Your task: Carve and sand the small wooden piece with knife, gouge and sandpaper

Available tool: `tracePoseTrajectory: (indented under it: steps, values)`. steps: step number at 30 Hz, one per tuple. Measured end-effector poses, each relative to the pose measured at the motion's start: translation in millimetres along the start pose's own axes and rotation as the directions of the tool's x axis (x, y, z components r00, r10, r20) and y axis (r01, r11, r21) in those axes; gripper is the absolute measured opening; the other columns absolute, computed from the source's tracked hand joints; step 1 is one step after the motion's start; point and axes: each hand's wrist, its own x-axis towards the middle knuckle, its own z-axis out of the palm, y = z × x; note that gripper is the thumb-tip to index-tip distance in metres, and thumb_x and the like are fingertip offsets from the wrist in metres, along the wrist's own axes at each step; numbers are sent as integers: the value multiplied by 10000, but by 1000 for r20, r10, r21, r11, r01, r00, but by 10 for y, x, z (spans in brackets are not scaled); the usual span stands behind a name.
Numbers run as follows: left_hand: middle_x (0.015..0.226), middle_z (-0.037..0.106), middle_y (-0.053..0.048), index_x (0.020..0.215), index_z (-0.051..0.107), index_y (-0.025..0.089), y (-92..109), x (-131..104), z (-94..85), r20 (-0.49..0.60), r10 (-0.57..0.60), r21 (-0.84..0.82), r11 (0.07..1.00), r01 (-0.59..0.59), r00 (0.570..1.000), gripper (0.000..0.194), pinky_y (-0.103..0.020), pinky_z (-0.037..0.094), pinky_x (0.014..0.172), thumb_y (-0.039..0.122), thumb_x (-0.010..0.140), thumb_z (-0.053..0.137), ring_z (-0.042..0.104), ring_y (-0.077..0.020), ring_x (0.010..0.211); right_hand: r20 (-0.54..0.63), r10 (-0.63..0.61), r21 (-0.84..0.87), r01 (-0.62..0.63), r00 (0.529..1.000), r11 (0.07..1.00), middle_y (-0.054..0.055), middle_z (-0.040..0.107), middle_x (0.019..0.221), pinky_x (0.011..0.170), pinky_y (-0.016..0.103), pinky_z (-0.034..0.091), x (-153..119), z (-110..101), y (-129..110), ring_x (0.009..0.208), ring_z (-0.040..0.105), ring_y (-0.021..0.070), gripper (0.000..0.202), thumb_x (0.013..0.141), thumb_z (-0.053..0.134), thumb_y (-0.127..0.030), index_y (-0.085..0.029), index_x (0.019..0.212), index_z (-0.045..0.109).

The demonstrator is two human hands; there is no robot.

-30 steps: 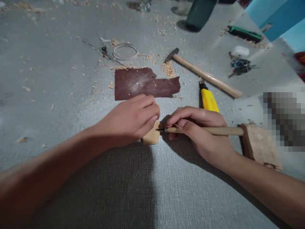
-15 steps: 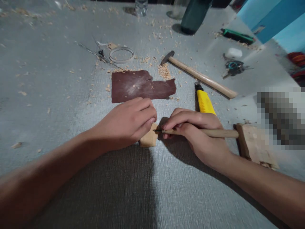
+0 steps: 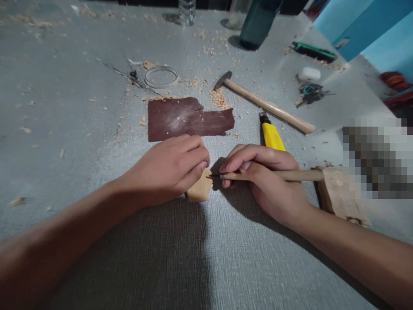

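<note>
My left hand (image 3: pixel 176 168) is closed over a small pale wooden piece (image 3: pixel 198 190), pressing it on the table; its upper part is hidden under the fingers. In my right hand (image 3: pixel 267 181) is a thin wood-carving tool (image 3: pixel 300 175), gripped like a pen, with a round wooden handle and a narrow dark metal tip. That tip points left and meets the right edge of the wooden piece. Just beyond my left hand lies a torn sheet of dark red sandpaper (image 3: pixel 180 118). A yellow utility knife (image 3: pixel 272 135) rests behind my right hand.
A hammer (image 3: pixel 267 103) lies behind the knife. At the right is a wooden block (image 3: pixel 343 196). Keys (image 3: pixel 309 94), a white case (image 3: pixel 309 74), a ring (image 3: pixel 161 76), a dark bottle (image 3: pixel 260 26) and a clear bottle (image 3: pixel 187 12) stand or lie farther back among scattered wood shavings.
The view has shifted slightly, so most things sit a little farther left. Both hands keep their grips, and the tool's tip stays at the wooden piece's edge.
</note>
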Motion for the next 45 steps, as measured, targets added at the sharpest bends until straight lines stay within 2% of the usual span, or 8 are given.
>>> tracePoseTrajectory:
  steps: [6, 13, 18, 23, 26, 31, 35, 45]
  values:
    - [965, 633, -69, 966, 639, 175, -5, -2, 9, 5, 5, -6, 1000, -5, 1000, 277, -368, 460, 757, 271, 1094, 413, 580, -206, 870, 19, -26, -100, 28, 999, 995, -6, 716, 734, 666, 295, 577, 15, 8, -17, 714, 694, 162, 274, 891, 624, -79, -264, 764, 780]
    - [981, 631, -68, 981, 640, 169, -1, -5, 2, 21, 3, -25, 1000, -3, 1000, 274, -371, 460, 784, 273, 1094, 414, 582, -210, 893, -41, -37, -53, 35, 998, 998, 5, 699, 720, 632, 309, 548, -9, 0, 3, 644, 662, 158, 289, 896, 607, -79, -263, 731, 756]
    - [986, 630, -65, 980, 633, 179, -1, -12, 4, 27, -7, -18, 1000, 8, 1000, 273, -372, 460, 795, 283, 1097, 410, 579, -208, 892, -57, -18, 39, 20, 998, 999, 16, 734, 829, 558, 274, 567, 1, 15, -19, 623, 657, 137, 236, 879, 658, -111, -247, 710, 749]
    - [985, 636, -66, 977, 641, 183, 1, -7, 1, 26, -15, -11, 1000, 15, 1000, 271, -365, 463, 780, 277, 1090, 413, 578, -201, 872, -61, 15, 89, -10, 998, 996, 38, 792, 844, 618, 292, 636, -15, 12, -29, 664, 740, 164, 137, 988, 702, -309, -240, 888, 764]
    - [986, 638, -68, 976, 642, 180, -1, -3, -2, 32, -7, -7, 1000, 7, 999, 279, -362, 465, 777, 282, 1092, 411, 584, -203, 872, -23, 0, 34, 1, 1000, 999, 42, 799, 893, 661, 299, 657, -29, 26, -41, 710, 756, 165, 155, 962, 770, -398, -243, 962, 758]
    - [996, 640, -67, 1003, 648, 181, -6, -7, -2, 24, -1, -1, 1000, 1, 1000, 265, -353, 461, 773, 281, 1092, 419, 594, -204, 882, -31, 26, 0, -26, 999, 1000, 7, 779, 820, 579, 232, 627, -20, 61, -58, 635, 718, 123, 58, 922, 779, -219, -247, 973, 778]
    - [984, 633, -66, 984, 646, 182, -4, -9, -2, 34, -12, -9, 1000, 12, 999, 271, -364, 459, 771, 285, 1090, 418, 588, -208, 875, -54, 76, 23, -75, 996, 997, -13, 735, 711, 485, 201, 578, -3, 65, -73, 544, 666, 104, 158, 931, 689, -155, -249, 857, 792]
    - [991, 639, -74, 982, 619, 185, 22, 14, -12, 79, -2, 46, 999, -2, 997, 286, -386, 412, 752, 263, 1094, 368, 561, -227, 858, 14, 21, -169, -18, 1000, 985, -24, 714, 647, 539, 227, 534, 15, 55, -85, 566, 663, 115, 275, 832, 587, -61, -231, 753, 788]
